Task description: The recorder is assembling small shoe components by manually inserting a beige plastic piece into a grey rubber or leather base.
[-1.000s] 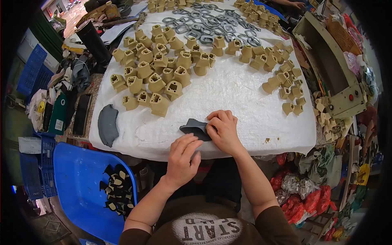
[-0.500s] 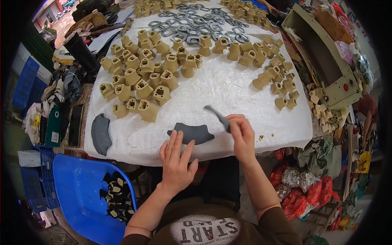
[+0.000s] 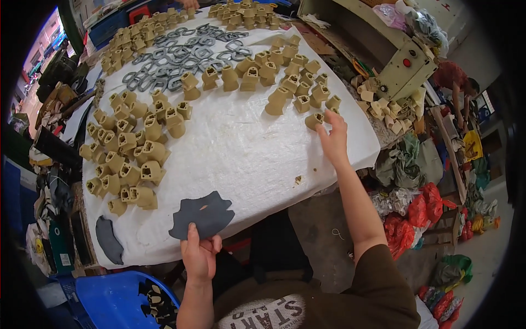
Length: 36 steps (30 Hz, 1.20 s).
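Close to the table's front edge, my left hand [image 3: 199,256] grips dark grey, flexible-looking sheet pieces [image 3: 201,215], thumb on top. Their jagged outline looks like two overlapped cutouts, with a small tan mark in the middle. My right hand [image 3: 334,138] is stretched out to the right side, thumb and fingers apart, beside a tan hollow block [image 3: 313,121]. Its fingertips are at the near end of the block group; whether they touch one is unclear. Another dark grey curved piece [image 3: 109,240] lies flat at the table's left front corner.
Tan hollow blocks [image 3: 127,141] crowd the left of the white-covered table [image 3: 235,148]. Grey metal rings [image 3: 186,55] lie farther back. A blue tub [image 3: 104,296] with dark cut pieces stands lower left. Right of the table are a machine box [image 3: 402,71], red bags [image 3: 402,233] and another person [image 3: 455,77].
My right hand has left the dark grey strip and moved out to the tan blocks. My left hand, earlier flat on a grey piece, now holds grey pieces up. The view has turned.
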Each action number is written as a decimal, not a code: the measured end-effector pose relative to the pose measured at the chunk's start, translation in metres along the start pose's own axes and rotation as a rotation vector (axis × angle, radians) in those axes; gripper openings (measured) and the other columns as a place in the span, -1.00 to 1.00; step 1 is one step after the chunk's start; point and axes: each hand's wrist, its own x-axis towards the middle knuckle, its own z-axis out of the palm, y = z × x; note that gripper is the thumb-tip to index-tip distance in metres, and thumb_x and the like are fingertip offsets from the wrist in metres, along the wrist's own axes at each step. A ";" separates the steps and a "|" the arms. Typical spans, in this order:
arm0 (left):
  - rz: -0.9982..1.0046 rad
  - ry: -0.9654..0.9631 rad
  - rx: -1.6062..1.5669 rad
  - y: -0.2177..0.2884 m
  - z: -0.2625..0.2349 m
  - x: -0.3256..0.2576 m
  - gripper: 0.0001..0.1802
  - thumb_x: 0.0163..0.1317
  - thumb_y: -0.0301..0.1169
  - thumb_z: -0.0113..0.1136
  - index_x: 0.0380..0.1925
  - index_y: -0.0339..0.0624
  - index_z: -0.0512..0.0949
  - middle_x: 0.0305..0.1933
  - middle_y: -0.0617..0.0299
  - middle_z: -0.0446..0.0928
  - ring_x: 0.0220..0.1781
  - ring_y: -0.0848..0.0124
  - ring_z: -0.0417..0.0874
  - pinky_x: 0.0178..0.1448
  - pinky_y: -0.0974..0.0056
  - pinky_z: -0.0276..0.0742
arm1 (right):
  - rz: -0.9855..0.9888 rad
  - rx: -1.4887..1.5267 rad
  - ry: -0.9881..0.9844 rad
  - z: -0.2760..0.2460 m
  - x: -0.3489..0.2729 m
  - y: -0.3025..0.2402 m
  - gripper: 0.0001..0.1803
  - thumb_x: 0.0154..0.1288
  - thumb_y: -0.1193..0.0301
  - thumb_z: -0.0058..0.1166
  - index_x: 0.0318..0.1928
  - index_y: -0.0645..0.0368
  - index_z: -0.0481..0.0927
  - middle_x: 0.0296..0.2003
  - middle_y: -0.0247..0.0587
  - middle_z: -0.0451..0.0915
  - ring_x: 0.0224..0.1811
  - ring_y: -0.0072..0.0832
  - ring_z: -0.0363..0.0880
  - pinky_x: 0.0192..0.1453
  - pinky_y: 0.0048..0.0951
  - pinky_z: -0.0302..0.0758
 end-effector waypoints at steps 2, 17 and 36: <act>-0.003 0.006 -0.003 -0.003 0.001 -0.001 -0.57 0.42 -0.23 -0.28 0.11 -0.28 0.32 -0.13 0.13 0.52 -0.63 0.46 0.35 -0.54 0.41 0.27 | 0.125 -0.018 0.014 0.002 0.009 0.016 -0.58 0.02 0.49 0.18 -0.03 0.20 0.48 -0.08 -0.07 0.46 -0.04 -0.14 0.38 0.11 -0.21 0.30; -0.026 -0.076 -0.084 -0.005 -0.002 -0.015 -0.49 0.42 -0.11 -0.29 0.18 -0.26 0.24 -0.20 0.13 0.49 -0.53 0.42 0.41 -0.47 0.37 0.33 | -0.310 0.019 -0.217 0.003 -0.062 -0.118 -0.71 -0.15 0.15 0.34 -0.45 0.01 0.58 -0.42 -0.35 0.45 -0.26 -0.39 0.37 -0.07 -0.29 0.08; 0.110 -0.037 -0.202 -0.011 -0.012 -0.037 -0.60 0.43 -0.34 -0.31 0.18 -0.32 0.24 0.25 0.05 0.28 0.11 0.38 0.37 0.14 0.25 0.32 | -0.226 1.070 -0.434 -0.045 -0.109 -0.212 -0.38 -0.18 0.49 0.40 -0.01 0.27 0.46 -0.17 -0.08 0.55 -0.16 -0.29 0.50 -0.04 -0.38 0.46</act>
